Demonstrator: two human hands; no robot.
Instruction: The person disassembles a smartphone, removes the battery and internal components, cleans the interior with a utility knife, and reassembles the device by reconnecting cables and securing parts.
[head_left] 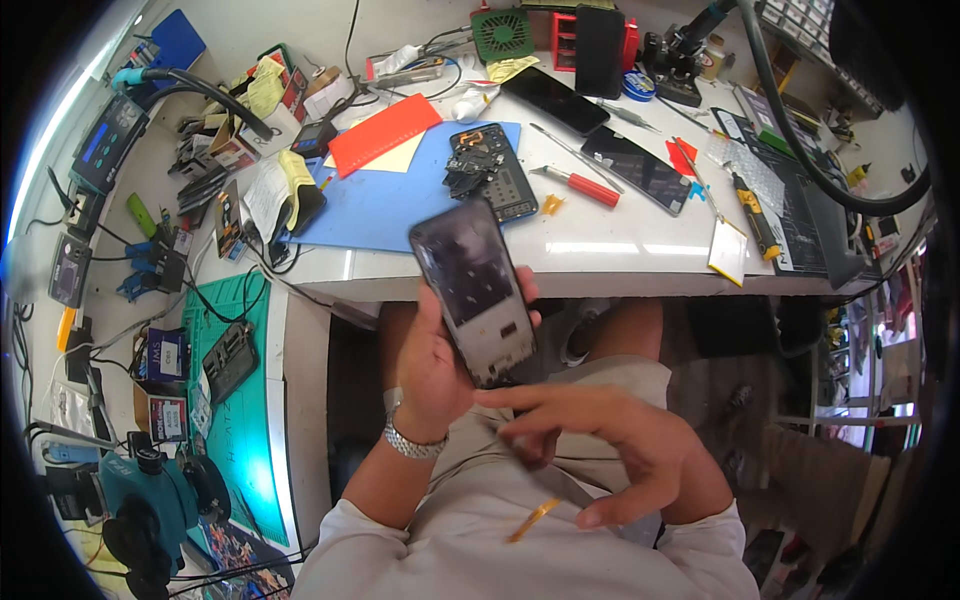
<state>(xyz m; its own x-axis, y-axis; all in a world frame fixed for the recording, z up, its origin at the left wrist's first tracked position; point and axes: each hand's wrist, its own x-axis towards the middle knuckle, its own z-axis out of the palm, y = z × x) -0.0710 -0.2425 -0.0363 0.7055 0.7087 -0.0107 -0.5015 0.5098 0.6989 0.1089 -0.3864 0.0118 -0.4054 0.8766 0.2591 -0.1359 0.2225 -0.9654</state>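
Note:
My left hand [432, 350] is closed round a phone frame [472, 280], held upright and slightly tilted over my lap in front of the bench edge. Its upper part is dark and its lower part bare grey metal with small cut-outs. My right hand [625, 440] is just below the frame's lower end, fingers stretched out and apart, with nothing seen in them. A fingertip comes close to my left wrist; whether it touches I cannot tell. Below the right thumb is a thin orange strip [533, 520] against my shirt; I cannot tell whether it lies there or is falling.
On the white bench lie a blue mat [365, 215], an opened phone [500, 180], a red-handled craft knife [580, 187], dark phone screens [640, 168] and a yellow pen-like tool [755, 215]. A teal microscope [160, 510] stands at left beside a green mat [265, 400].

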